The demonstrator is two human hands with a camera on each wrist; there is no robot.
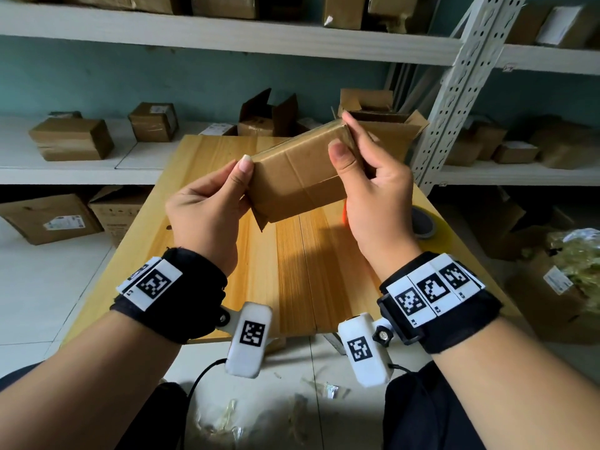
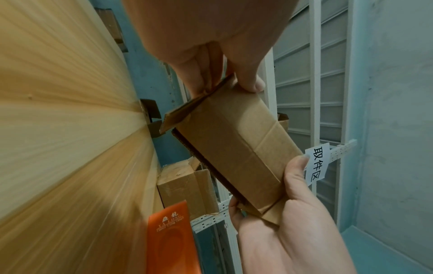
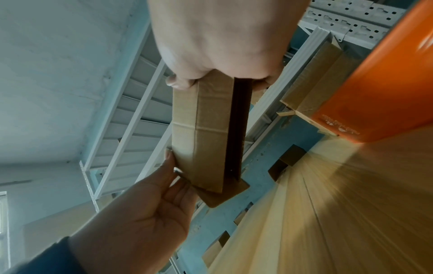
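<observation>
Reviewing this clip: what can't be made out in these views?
- Inside of the carton: only a dark slit in both wrist views.
- Orange item: cut off by the frame edge in both wrist views; almost all behind the right hand in the head view.
- Tape roll: head view, partly behind the right hand.
- Left hand: fingers behind the carton, head view.

Head cam: from above, faces fwd/down over table (image 1: pixel 292 271) toward shelves (image 1: pixel 227 37). Wrist cams: v. close, along left hand (image 2: pixel 206 37) and right hand (image 3: pixel 222 33). All 3 share cardboard box (image 1: pixel 298 180).
</observation>
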